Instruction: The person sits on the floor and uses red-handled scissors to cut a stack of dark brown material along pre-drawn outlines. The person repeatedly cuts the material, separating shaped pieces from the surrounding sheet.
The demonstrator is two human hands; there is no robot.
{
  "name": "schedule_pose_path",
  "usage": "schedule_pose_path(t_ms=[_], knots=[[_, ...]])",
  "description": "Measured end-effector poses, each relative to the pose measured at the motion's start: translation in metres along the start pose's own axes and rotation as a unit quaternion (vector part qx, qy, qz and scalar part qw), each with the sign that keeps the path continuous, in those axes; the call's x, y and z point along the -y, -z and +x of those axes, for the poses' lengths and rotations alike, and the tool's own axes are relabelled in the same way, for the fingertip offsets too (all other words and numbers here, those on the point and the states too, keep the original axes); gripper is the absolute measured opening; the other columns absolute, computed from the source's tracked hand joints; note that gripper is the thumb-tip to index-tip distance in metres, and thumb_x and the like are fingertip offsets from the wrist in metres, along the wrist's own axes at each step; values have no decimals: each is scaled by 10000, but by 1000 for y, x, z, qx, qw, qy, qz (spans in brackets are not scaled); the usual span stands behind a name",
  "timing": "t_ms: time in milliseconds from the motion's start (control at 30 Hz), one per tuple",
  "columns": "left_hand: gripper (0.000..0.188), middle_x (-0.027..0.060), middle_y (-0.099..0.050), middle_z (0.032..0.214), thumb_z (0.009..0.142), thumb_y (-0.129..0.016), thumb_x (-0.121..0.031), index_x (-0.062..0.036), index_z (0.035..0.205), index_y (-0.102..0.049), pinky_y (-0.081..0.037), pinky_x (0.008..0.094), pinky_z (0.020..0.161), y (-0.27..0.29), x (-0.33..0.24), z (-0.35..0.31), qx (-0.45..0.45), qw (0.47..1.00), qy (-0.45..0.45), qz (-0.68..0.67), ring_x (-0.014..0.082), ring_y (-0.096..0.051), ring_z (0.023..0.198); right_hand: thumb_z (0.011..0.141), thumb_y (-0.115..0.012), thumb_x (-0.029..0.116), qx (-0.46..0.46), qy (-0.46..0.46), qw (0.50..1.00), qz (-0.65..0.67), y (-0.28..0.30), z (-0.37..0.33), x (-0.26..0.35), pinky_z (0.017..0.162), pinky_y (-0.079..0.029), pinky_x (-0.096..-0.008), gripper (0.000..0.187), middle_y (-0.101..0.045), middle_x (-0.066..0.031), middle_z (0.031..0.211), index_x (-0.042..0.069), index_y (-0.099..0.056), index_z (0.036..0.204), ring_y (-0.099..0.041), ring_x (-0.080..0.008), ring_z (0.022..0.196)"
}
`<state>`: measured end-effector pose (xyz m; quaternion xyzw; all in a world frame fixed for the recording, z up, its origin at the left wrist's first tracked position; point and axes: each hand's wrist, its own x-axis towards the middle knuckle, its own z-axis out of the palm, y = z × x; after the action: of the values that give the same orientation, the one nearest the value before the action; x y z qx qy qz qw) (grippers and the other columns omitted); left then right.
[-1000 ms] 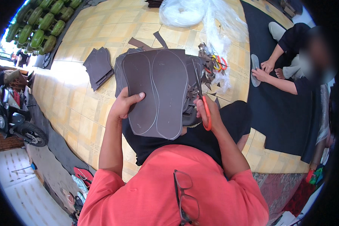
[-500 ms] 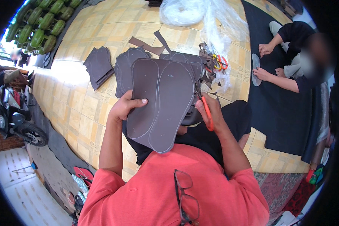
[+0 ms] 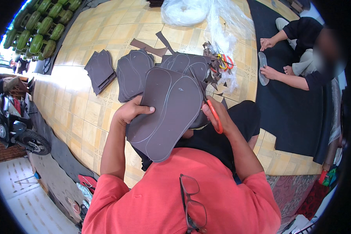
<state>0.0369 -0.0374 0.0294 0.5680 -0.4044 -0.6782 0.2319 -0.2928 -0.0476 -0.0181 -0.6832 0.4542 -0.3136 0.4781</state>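
Note:
My left hand grips the left edge of a dark brown sheet, thumb on top and fingers hidden beneath. Two sole outlines are drawn on the sheet in a pale line. Orange-handled scissors are in my right hand, with their blades at the sheet's upper right edge, beside one outline's toe end. Just beyond the sheet lie two stacks of similar marked pieces, a left stack and a right stack. Farther left, a pile of cut brown pieces rests on the tiles.
Brown scraps and more scissors lie by clear plastic wrapping. At the right, a co-worker sits on black sheeting, holding a sole-shaped template. A motorcycle and green cylinders stand left.
The brown sheet has turned clockwise, its top tilting right and its lower end shifting left. The scissors stay at its upper right edge. The co-worker's upper hand has moved to the template's top.

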Motion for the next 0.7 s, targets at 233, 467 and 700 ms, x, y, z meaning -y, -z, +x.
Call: schedule_pose_path(t_ms=[233,467,700], knots=[[551,108,-651,1163,763,-754,-155,49,1249,-592,-423,309,981,14,5,4,1,999,33,-15,205,-589,1073,995,-502,401,78,-52,995,39,9,-5,-20,506,-413,-336,442,-473,-82,544,5,-540,800,-515,-171,502],[676,153,-615,1202,817,-759,-229,38,1355,-448,-514,356,932,80,20,23,-65,994,-8,-85,236,-618,1083,973,-499,498,-45,-230,961,146,1,-20,-67,362,-397,-255,512,-462,-9,524,19,-575,809,-478,-96,397],[590,212,-666,1078,853,-723,-316,33,1288,-530,-536,394,832,157,52,95,-432,854,13,290,295,-680,946,964,-522,505,-56,-282,948,140,-7,-20,-86,364,-401,-255,514,-468,-9,559,16,-577,817,-467,-98,399]])
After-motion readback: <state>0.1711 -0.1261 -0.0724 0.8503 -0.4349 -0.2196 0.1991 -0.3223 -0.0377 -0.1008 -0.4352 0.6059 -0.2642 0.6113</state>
